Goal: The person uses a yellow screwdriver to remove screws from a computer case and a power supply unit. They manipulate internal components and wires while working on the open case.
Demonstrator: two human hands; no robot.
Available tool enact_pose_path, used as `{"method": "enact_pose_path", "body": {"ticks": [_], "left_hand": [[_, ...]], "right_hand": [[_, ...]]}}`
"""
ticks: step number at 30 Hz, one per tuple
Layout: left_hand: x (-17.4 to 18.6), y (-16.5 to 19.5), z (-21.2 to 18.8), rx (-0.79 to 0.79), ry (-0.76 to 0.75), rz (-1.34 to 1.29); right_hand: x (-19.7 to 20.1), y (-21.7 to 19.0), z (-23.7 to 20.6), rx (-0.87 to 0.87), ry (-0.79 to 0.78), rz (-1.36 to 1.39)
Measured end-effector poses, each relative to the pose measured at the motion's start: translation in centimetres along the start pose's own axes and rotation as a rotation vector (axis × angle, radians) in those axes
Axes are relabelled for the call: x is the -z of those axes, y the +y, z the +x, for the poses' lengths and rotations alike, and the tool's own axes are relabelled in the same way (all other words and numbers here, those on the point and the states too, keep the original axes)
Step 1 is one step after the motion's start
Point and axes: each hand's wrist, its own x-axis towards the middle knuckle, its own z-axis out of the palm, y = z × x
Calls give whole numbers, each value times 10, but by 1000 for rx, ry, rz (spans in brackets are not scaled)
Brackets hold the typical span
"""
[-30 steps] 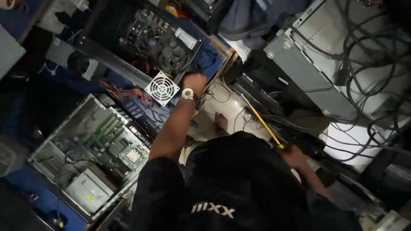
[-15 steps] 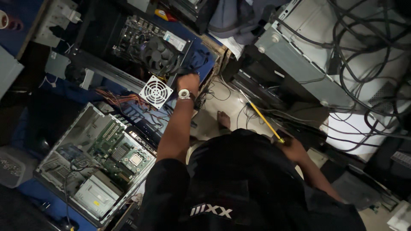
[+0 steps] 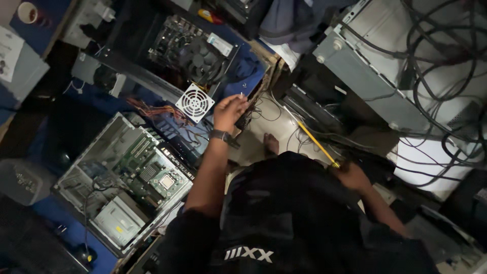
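Note:
My left hand (image 3: 229, 110), with a watch on its wrist, is raised over the blue bench edge, just right of a white square fan grille (image 3: 194, 102). Its fingers are pinched together on what looks like a tiny pale part (image 3: 241, 95). My right hand (image 3: 350, 175) hangs lower on the right and grips a long screwdriver with a yellow shaft (image 3: 314, 142), which points up and left toward the floor cables. My black shirt hides the lower middle of the view.
An open computer case (image 3: 81, 167) with a green motherboard lies at the lower left. A second board with a black cooler fan (image 3: 195, 50) sits above. A grey case (image 3: 355, 71) draped in cables fills the upper right. A bare foot (image 3: 271, 144) stands on the pale floor.
My left wrist has turned so the watch face no longer shows, and the fingers have drawn into a pinch. The right hand with the screwdriver has stayed put.

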Motion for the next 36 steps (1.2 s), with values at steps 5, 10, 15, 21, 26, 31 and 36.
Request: {"method": "enact_pose_path", "body": {"ticks": [5, 10, 15, 21, 26, 31, 36], "left_hand": [[4, 2, -38, -9, -62, -118], [14, -6, -39, -161, 48, 135], [8, 2, -24, -344, 334, 1118], [-9, 12, 12, -209, 314, 1607], [-12, 5, 45, -212, 237, 1775], [-21, 1, 55, -175, 263, 1754], [-35, 0, 59, -203, 167, 1835]], "right_hand": [[3, -19, -3, 62, -19, -18], [-6, -24, -1, 137, -22, 74], [-11, -25, -6, 65, -47, 55], [-11, -9, -16, 20, -39, 80], [-15, 18, -17, -78, 43, 42], [-13, 28, -15, -143, -14, 163], [-11, 25, -11, -34, 59, 174]]}}
